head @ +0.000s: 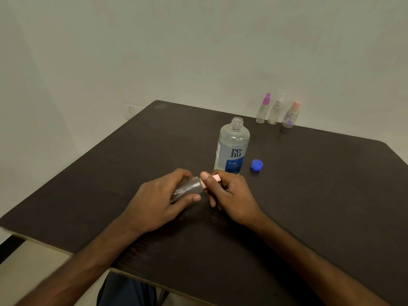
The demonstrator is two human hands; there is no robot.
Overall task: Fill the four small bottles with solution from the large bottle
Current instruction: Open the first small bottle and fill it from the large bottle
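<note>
A small clear bottle (188, 188) lies tilted over the middle of the dark table, its body held in my left hand (159, 202). My right hand (229, 195) pinches its pink spray top (215, 178). Just behind stands the large clear solution bottle (233, 147), upright and uncapped, with a blue and white label. Its blue cap (256, 165) lies on the table to its right. Three small spray bottles stand at the far right edge: one with a purple top (263, 109), one with a white top (276, 110), one with an orange top (291, 115).
The dark table (320, 195) has its near edge low in the frame, with my lap below it. A pale wall runs behind the table's far edge.
</note>
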